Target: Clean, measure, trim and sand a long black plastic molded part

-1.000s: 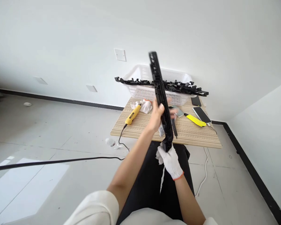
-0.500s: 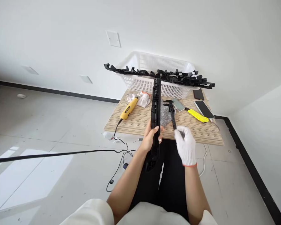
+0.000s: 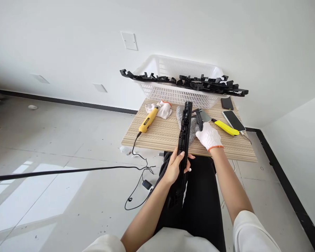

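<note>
My bare left hand (image 3: pixel 176 166) is wrapped around a long black plastic trim piece (image 3: pixel 185 129) with clips along it, held upright and slightly tilted over my lap. My right hand (image 3: pixel 209 136), in a white knit glove with an orange cuff, is at the table, closed on the lower end of a black caliper (image 3: pixel 199 119). The caliper's jaws point away from me, over a grey knit glove (image 3: pixel 193 134). Part of that glove is hidden behind the trim piece, and my right fingertips are partly hidden too.
A white basket (image 3: pixel 170 93) at the back carries several black trim pieces (image 3: pixel 215 85) across its rim. On the wooden table (image 3: pixel 160 134) lie a yellow corded tool (image 3: pixel 148 120), a white glove (image 3: pixel 165 110), a yellow-handled scraper (image 3: pixel 225 127) and two phones (image 3: pixel 234 120). Cables (image 3: pixel 115 168) trail left.
My right hand has moved forward onto the table with the caliper, which now lies lower against the grey glove. The trim piece in my left hand has come nearer and shifted right.
</note>
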`<state>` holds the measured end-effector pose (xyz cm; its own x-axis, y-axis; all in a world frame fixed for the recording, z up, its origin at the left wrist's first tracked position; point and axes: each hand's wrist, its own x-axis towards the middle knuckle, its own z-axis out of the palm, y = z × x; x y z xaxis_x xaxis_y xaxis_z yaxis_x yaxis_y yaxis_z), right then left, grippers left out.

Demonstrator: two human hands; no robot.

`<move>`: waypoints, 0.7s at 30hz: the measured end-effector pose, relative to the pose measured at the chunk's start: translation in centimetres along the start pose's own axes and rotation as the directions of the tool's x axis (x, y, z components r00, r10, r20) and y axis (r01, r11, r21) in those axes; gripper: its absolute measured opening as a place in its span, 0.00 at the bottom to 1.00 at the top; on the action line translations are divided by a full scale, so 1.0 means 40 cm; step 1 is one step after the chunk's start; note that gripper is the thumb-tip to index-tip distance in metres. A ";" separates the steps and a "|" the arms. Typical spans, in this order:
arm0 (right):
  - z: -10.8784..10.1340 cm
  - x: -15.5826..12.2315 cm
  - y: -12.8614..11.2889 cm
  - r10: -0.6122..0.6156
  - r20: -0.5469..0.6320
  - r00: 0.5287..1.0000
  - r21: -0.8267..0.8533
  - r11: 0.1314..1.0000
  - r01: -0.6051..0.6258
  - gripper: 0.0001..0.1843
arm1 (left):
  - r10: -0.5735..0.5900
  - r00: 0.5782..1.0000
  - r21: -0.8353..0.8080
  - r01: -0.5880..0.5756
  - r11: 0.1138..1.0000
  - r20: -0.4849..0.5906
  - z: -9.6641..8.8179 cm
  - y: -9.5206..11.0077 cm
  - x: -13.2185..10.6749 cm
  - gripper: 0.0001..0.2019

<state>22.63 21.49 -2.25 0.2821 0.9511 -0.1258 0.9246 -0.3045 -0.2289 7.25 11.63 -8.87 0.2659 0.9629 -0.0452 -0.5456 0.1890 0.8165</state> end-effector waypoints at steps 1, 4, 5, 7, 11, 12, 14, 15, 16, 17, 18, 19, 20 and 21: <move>-0.004 -0.003 0.009 -0.020 -0.019 1.000 -0.007 1.000 0.020 0.21 | 0.007 1.000 0.005 -0.007 1.000 0.017 -0.003 0.000 0.000 0.12; -0.027 -0.020 0.047 -0.103 -0.116 0.988 -0.001 0.995 0.103 0.19 | 0.039 0.999 0.009 -0.039 0.999 0.036 -0.013 -0.003 0.002 0.13; -0.039 -0.027 0.062 -0.116 -0.150 0.982 0.012 0.993 0.120 0.19 | 0.048 0.998 0.008 -0.049 0.999 0.038 -0.016 -0.005 0.002 0.13; -0.065 -0.043 0.092 -0.133 -0.221 0.966 0.035 0.989 0.144 0.19 | 0.063 0.997 0.010 -0.064 0.998 0.048 -0.020 -0.008 0.000 0.12; -0.121 -0.078 0.131 -0.253 -0.353 0.901 0.047 0.957 0.287 0.20 | 0.084 0.994 0.003 -0.084 0.996 0.065 -0.028 -0.014 -0.005 0.11; -0.133 -0.085 0.136 -0.292 -0.379 0.878 0.061 0.939 0.338 0.22 | 0.085 0.994 0.000 -0.085 0.996 0.064 -0.031 -0.015 -0.005 0.11; -0.154 -0.095 0.140 -0.365 -0.424 0.829 0.080 0.896 0.436 0.27 | 0.088 0.994 -0.004 -0.088 0.996 0.064 -0.034 -0.016 -0.004 0.12; -0.163 -0.098 0.140 -0.400 -0.440 0.804 0.074 0.876 0.477 0.30 | 0.089 0.994 -0.002 -0.089 0.996 0.065 -0.035 -0.016 -0.004 0.12; -0.171 -0.100 0.139 -0.433 -0.446 0.784 0.060 0.859 0.508 0.32 | 0.090 0.994 0.001 -0.090 0.996 0.066 -0.035 -0.016 -0.003 0.11; -0.177 -0.100 0.139 -0.459 -0.437 0.774 0.042 0.849 0.527 0.34 | 0.090 0.994 0.004 -0.090 0.996 0.066 -0.035 -0.015 -0.003 0.11; -0.183 -0.100 0.138 -0.475 -0.422 0.773 0.026 0.845 0.534 0.35 | 0.089 0.994 0.006 -0.090 0.996 0.065 -0.034 -0.014 -0.004 0.11; -0.188 -0.098 0.136 -0.484 -0.407 0.775 0.015 0.845 0.535 0.35 | 0.086 0.994 0.007 -0.087 0.996 0.064 -0.033 -0.013 -0.004 0.11; -0.192 -0.097 0.134 -0.491 -0.397 0.775 0.007 0.843 0.538 0.34 | 0.082 0.995 0.007 -0.083 0.997 0.063 -0.032 -0.012 -0.005 0.11; -0.196 -0.096 0.132 -0.499 -0.391 0.774 -0.001 0.841 0.541 0.33 | 0.080 0.995 0.007 -0.080 0.997 0.062 -0.031 -0.011 -0.006 0.11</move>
<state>28.45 16.62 4.61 -0.1429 0.9079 0.3942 0.9303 0.2591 -0.2595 6.44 11.57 -9.94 0.2701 0.9612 0.0557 -0.5599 0.1098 0.8212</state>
